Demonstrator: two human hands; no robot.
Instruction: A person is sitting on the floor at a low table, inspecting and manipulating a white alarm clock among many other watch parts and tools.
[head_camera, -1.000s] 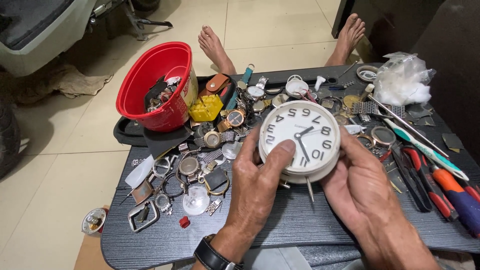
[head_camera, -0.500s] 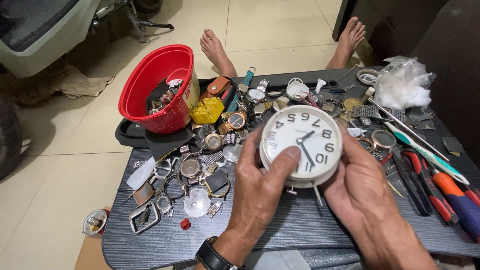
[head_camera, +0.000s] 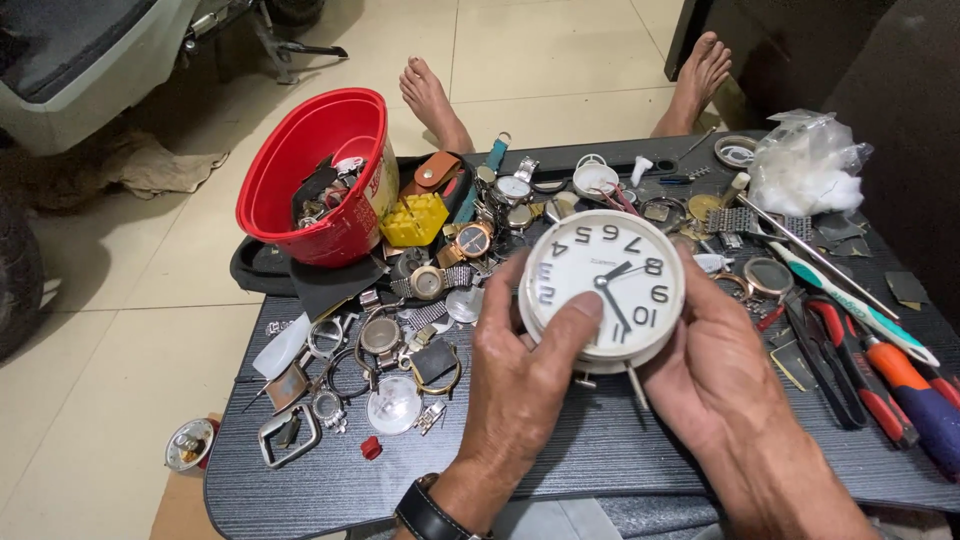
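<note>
left hand (head_camera: 520, 365): fingers curled, thumb on white clock (head_camera: 603, 290) face | right hand (head_camera: 715, 370): cupping rim, fingers seemingly behind

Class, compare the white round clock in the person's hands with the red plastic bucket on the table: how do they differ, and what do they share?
The white clock is held up in both hands; the red bucket rests tilted against the table. The clock shows a closed dial face; the bucket is open, holding small parts. The clock is smaller. Both are round.
</note>
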